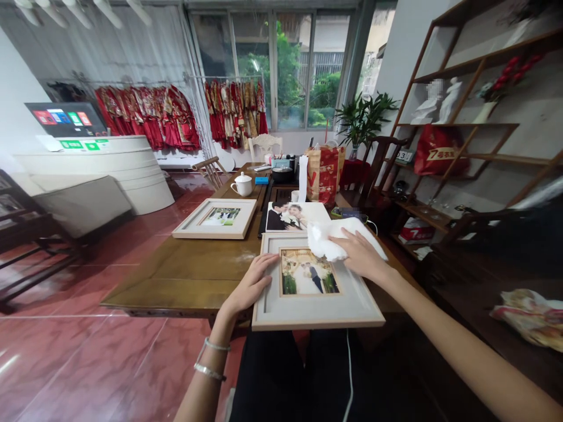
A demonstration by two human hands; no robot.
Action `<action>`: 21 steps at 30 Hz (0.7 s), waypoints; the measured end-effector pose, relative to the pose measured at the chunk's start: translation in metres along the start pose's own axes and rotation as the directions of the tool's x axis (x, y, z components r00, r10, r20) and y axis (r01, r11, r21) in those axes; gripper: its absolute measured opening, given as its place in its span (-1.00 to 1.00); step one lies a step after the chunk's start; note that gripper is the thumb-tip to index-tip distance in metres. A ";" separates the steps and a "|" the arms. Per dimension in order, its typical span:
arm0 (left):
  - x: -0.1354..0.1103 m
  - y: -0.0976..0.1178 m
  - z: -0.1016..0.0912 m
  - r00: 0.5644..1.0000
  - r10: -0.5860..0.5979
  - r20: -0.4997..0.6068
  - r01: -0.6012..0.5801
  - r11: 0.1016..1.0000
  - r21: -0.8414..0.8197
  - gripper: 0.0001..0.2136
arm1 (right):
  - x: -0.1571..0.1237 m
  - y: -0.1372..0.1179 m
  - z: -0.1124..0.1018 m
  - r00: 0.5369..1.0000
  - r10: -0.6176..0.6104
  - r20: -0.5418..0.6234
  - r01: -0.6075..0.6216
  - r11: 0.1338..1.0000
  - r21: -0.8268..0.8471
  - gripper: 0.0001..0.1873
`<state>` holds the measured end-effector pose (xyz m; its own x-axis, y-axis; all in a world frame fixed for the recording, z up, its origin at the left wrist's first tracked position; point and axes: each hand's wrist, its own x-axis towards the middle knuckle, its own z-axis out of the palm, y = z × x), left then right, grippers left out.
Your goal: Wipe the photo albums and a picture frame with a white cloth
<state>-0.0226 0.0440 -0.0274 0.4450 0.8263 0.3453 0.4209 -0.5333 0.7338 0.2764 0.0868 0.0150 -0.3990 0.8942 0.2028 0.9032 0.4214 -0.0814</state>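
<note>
A pale wooden picture frame [317,323] with a wide white border and a wedding photo [310,273] lies in front of me, its near edge reaching past the table edge. My left hand [251,283] holds this frame at its left side, fingers over the rim. Bunched under my right hand [361,255] is a white cloth [325,239], pressed against the frame's upper right part. Directly behind lies a photo print of a couple [285,218], its near edge meeting the frame. A second framed photo [215,219] lies flat farther left.
On the wooden table [193,269] stand a lidded white cup [243,184], a blue box [261,180] and a red-and-brown paper bag [325,173]. A phone [349,214] with a cable lies beyond my right hand. A white cable [350,369] hangs below the frame. Shelves [479,152] rise at right.
</note>
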 end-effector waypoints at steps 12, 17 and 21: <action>0.001 -0.001 0.001 1.000 -0.003 -0.029 0.003 1.000 0.017 -0.57 | -0.097 -0.045 -0.039 0.946 -0.210 0.247 0.102 0.916 0.388 -0.34; 0.000 0.002 0.000 1.000 -0.003 -0.022 0.003 1.000 0.005 -0.55 | -0.101 -0.040 -0.046 0.928 -0.246 0.281 0.110 0.899 0.424 -0.39; 0.000 0.004 -0.001 1.000 0.005 -0.009 -0.005 1.000 0.009 -0.55 | -0.068 -0.026 -0.023 0.967 -0.218 0.132 0.178 0.948 0.265 -0.33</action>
<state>-0.0216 0.0417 -0.0237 0.4400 0.8251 0.3544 0.4253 -0.5390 0.7270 0.2838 0.0110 0.0261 -0.6040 0.7925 0.0846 0.7432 0.5984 -0.2992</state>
